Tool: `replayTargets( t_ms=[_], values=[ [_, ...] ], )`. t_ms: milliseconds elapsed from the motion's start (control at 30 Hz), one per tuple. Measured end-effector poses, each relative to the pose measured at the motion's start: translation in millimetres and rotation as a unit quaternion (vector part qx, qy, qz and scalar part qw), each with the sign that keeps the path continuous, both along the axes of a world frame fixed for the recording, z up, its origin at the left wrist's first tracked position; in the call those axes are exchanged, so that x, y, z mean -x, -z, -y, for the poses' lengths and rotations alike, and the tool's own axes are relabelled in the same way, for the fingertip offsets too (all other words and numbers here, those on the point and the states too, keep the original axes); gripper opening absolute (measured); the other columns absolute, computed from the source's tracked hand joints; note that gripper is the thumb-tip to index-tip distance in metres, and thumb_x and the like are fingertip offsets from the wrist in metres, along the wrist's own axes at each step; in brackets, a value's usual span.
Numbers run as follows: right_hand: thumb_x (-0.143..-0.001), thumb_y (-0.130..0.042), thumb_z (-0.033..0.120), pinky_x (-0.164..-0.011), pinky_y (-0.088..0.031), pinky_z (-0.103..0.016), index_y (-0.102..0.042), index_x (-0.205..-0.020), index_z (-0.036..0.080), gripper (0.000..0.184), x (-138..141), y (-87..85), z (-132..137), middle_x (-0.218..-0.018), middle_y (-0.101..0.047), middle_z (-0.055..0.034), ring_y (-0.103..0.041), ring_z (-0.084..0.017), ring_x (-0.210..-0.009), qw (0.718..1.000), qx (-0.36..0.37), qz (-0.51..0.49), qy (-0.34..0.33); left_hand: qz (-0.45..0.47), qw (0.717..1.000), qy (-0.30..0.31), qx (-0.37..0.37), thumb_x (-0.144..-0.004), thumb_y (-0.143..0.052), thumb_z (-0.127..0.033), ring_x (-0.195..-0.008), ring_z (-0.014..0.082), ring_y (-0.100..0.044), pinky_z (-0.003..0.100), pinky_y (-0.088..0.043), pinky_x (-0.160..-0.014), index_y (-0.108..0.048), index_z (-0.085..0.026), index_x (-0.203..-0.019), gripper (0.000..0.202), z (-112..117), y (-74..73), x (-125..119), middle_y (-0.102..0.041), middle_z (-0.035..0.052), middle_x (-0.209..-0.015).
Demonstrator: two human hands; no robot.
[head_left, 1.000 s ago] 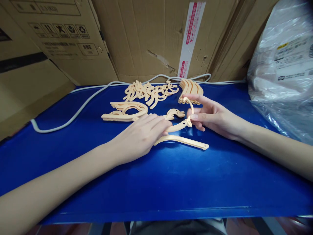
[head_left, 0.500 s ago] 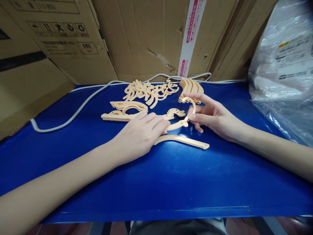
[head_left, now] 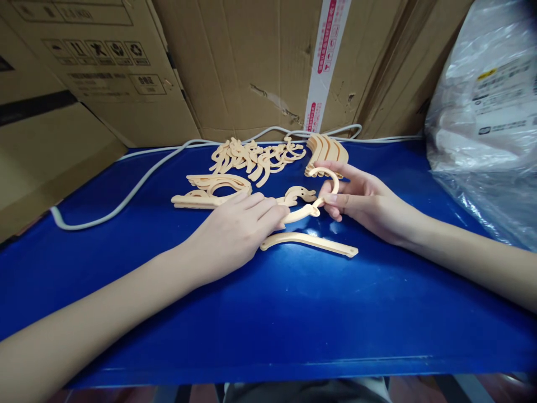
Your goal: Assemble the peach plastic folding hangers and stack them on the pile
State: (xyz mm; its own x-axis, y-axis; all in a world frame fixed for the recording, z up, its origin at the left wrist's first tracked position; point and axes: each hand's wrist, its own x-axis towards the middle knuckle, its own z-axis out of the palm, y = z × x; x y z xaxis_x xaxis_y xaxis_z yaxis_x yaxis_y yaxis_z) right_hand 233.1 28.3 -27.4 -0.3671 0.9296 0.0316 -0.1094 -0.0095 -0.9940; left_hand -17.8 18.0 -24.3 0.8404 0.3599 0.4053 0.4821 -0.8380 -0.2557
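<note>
My right hand (head_left: 369,204) pinches a cream plastic hanger hook (head_left: 336,182) between thumb and fingers. The hook's lower end meets the end of a curved hanger arm (head_left: 300,214). My left hand (head_left: 239,235) is closed over the other end of that arm, palm down, hiding much of it. A loose hanger arm (head_left: 310,240) lies just in front, close to the left thumb. Beyond the left fingers lie folded hanger pieces (head_left: 212,202), partly covered by the hand, and another hook-shaped piece (head_left: 300,193).
A pile of loose hooks (head_left: 255,157) and a row of nested curved arms (head_left: 329,148) lie at the back of the blue table (head_left: 268,324). A white cable (head_left: 138,196) runs along the rear. Cardboard boxes (head_left: 243,61) and a plastic-wrapped bundle (head_left: 474,123) stand behind.
The hook has turned slightly in my right hand, so its curve shows more broadly. Its joint with the arm has shifted a little left. My left hand has hardly moved.
</note>
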Motion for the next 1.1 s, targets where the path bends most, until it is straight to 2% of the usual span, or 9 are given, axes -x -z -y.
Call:
replayTargets(
  t_ms=[133, 367, 533, 700, 833, 900, 1100],
  values=[
    [-0.078, -0.076, 0.017, -0.049, -0.042, -0.023, -0.051, -0.136, 0.019, 0.063, -3, -1.1, -3, -0.079, -0.066, 0.0030, -0.053, -0.007, -0.054, 1.000, 0.024, -0.005, -0.018, 0.015, 1.000, 0.008, 0.026, -0.103, -0.037, -0.012, -0.084, 0.0208, -0.061, 0.032, -0.042, -0.072, -0.062, -0.012, -0.103, 0.026, 1, -2.1, 1, -0.069, 0.0086, -0.091],
    [-0.079, -0.076, 0.018, -0.048, -0.045, -0.023, -0.051, -0.138, 0.021, 0.064, -7, 1.3, -7, -0.081, -0.069, 0.0027, -0.053, -0.005, -0.048, 0.999, 0.018, 0.008, -0.034, 0.013, 1.000, 0.005, 0.028, -0.104, -0.037, -0.013, -0.087, 0.0197, -0.061, 0.031, -0.042, -0.073, -0.061, -0.013, -0.104, 0.024, 3, -4.3, 3, -0.069, 0.0070, -0.092],
    [-0.079, -0.079, 0.024, -0.047, -0.048, -0.025, -0.053, -0.132, 0.023, 0.059, -1, -0.8, 0, -0.082, -0.071, 0.0025, -0.057, -0.008, -0.048, 0.999, -0.032, 0.036, -0.005, 0.041, 0.997, -0.014, 0.056, -0.104, -0.040, -0.022, -0.087, 0.0227, -0.061, 0.035, -0.046, -0.077, -0.062, -0.012, -0.107, 0.024, 7, -8.5, 0, -0.069, 0.0084, -0.097],
    [-0.080, -0.079, 0.024, -0.049, -0.054, -0.029, -0.052, -0.121, 0.028, 0.049, 11, -11.0, 19, -0.081, -0.071, 0.0027, -0.064, -0.013, -0.049, 0.993, -0.089, 0.073, 0.003, 0.114, 0.985, -0.035, 0.122, -0.101, -0.051, -0.022, -0.077, 0.0165, -0.060, 0.028, -0.043, -0.069, -0.057, -0.015, -0.097, 0.010, 17, -11.9, -8, -0.064, 0.0013, -0.087],
    [-0.080, -0.080, 0.029, -0.049, -0.054, -0.029, -0.052, -0.114, 0.030, 0.044, 20, -18.5, 33, -0.079, -0.069, 0.0036, -0.064, -0.013, -0.049, 0.988, -0.121, 0.087, 0.023, 0.137, 0.973, -0.059, 0.176, -0.099, -0.055, -0.019, -0.073, 0.0139, -0.058, 0.025, -0.040, -0.066, -0.053, -0.017, -0.093, 0.007, 22, -13.9, -8, -0.059, -0.0016, -0.083],
    [-0.080, -0.079, 0.030, -0.046, -0.053, -0.028, -0.052, -0.113, 0.029, 0.042, 22, -19.7, 37, -0.078, -0.067, 0.0036, -0.063, -0.012, -0.048, 0.987, -0.127, 0.090, 0.025, 0.134, 0.973, -0.064, 0.179, -0.099, -0.054, -0.017, -0.072, 0.0145, -0.057, 0.025, -0.038, -0.064, -0.051, -0.017, -0.091, 0.008, 24, -13.5, -9, -0.058, -0.0016, -0.082],
    [-0.083, -0.075, 0.019, -0.038, -0.048, -0.021, -0.054, -0.119, 0.025, 0.042, 20, -14.7, 31, -0.075, -0.068, 0.0038, -0.058, -0.008, -0.044, 0.989, -0.123, 0.084, 0.002, 0.099, 0.979, -0.050, 0.169, -0.098, -0.052, -0.013, -0.068, 0.0158, -0.053, 0.027, -0.036, -0.063, -0.048, -0.018, -0.090, 0.010, 25, -6.1, -11, -0.057, -0.0018, -0.080]
  ],
)
